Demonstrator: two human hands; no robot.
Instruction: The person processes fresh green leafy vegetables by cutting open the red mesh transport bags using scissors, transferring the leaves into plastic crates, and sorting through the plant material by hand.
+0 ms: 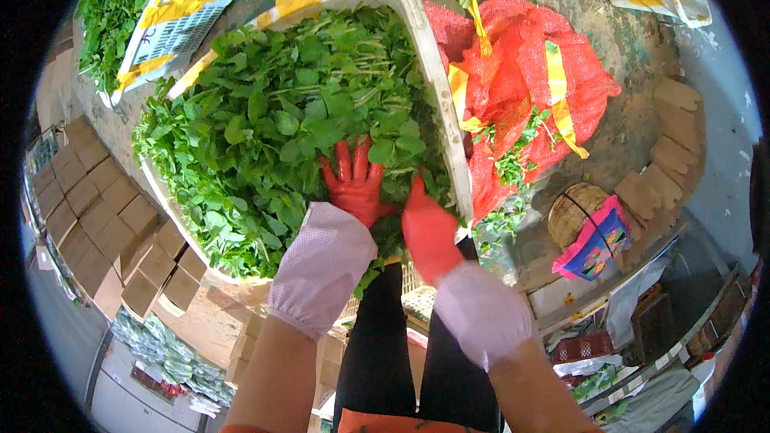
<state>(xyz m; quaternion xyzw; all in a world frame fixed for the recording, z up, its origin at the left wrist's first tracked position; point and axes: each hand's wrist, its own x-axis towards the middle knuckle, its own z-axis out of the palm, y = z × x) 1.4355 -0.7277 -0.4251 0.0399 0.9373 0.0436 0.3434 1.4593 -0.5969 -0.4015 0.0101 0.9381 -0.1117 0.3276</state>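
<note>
A large white plastic crate (434,66) is heaped with leafy green stems (289,114), perhaps mint. My left hand (355,183), in a red rubber glove with a pale lilac cuff, lies flat on the leaves with its fingers spread. Beside it, at the crate's near right corner, is my right hand (428,231) in a matching glove. One finger of it points down into the greens; its other fingers are hidden underneath and blurred, so a hold on any stems cannot be made out.
A red mesh sack (541,84) with yellow tape and loose sprigs lies right of the crate. Beyond it sits a wicker basket (577,207) with a colourful cloth. Another crate of greens (186,18) stands far left. Stacked cardboard boxes (90,192) line the left side.
</note>
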